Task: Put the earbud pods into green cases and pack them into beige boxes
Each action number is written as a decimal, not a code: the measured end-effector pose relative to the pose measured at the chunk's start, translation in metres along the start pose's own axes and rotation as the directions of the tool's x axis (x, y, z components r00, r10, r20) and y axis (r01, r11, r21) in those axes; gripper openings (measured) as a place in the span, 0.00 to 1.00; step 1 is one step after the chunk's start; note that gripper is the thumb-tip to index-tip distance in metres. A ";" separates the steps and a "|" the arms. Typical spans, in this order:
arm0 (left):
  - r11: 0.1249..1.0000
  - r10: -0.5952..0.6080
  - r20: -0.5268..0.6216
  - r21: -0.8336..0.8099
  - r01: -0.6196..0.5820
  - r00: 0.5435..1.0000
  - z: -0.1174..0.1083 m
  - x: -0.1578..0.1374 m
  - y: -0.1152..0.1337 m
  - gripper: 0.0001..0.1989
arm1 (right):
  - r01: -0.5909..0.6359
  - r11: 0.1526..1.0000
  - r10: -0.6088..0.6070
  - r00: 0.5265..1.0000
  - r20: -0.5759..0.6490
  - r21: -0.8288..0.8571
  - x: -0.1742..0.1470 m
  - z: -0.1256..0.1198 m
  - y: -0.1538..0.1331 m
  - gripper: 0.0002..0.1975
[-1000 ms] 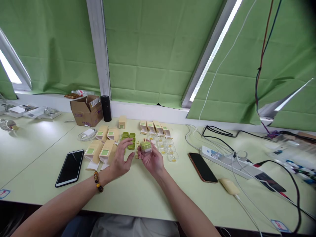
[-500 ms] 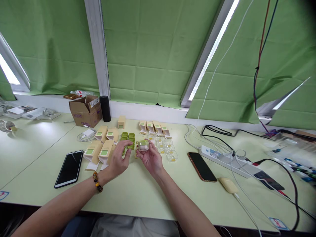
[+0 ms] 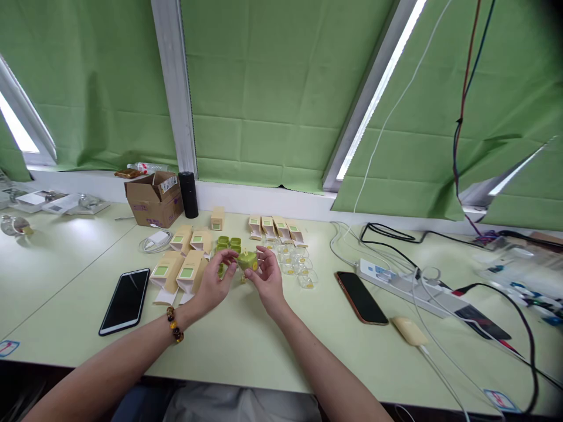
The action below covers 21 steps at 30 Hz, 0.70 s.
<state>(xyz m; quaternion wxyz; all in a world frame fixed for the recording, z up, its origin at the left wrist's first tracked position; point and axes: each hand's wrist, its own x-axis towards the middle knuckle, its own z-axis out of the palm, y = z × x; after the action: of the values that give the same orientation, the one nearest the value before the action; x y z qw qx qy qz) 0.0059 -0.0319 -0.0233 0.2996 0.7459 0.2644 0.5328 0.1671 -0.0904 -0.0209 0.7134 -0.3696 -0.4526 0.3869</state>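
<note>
Between my two hands is a small green block in a clear cup (image 3: 247, 261), with a yellow round sticker on its side and a pale loop on top. My right hand (image 3: 269, 282) is closed around it, thumb in front and fingers behind. The fingertips of my left hand (image 3: 215, 281) curl in at its left edge and appear to grip it there. Several green square pieces (image 3: 235, 241) stand just beyond my left hand, partly hidden by it. Several clear cups (image 3: 307, 279) with yellow stickers stand to the right of my right hand.
Open tan cartons (image 3: 191, 272) stand left of my left hand, with more small cartons (image 3: 281, 228) behind. A tablet (image 3: 125, 301), a phone (image 3: 361, 297) and a power strip (image 3: 402, 287) with cables flank my arms. A cardboard box (image 3: 153, 202) and black cylinder (image 3: 188, 194) stand at the back.
The green block in its clear cup has been turned, so its top and sticker now show. My left hand has moved right to its edge, and my right fingers have closed around it.
</note>
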 end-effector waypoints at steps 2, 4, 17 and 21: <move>0.998 -0.019 0.026 -0.051 0.021 0.999 0.002 -0.001 -0.004 0.15 | 0.035 0.995 -0.038 0.999 -0.028 -0.088 -0.002 0.003 0.000 0.34; 0.994 -0.031 0.053 -0.102 0.036 0.998 0.003 -0.002 -0.007 0.17 | 0.065 0.983 -0.071 0.997 -0.030 -0.174 -0.004 0.005 0.000 0.34; 0.877 -0.146 0.200 -0.427 0.221 0.969 0.001 0.005 -0.005 0.24 | 0.284 0.862 -0.285 0.957 0.061 -0.421 -0.011 0.003 -0.003 0.36; 0.842 -0.120 0.226 -0.493 0.220 0.967 0.001 0.006 -0.006 0.24 | 0.271 0.912 -0.283 0.959 0.006 -0.307 -0.012 0.002 -0.006 0.25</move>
<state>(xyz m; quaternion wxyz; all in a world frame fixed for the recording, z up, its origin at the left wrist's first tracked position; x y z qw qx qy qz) 0.0078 -0.0240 -0.0241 0.5574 0.6588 0.1487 0.4829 0.1631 -0.1030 -0.0187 0.7040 -0.4144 -0.5408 0.2003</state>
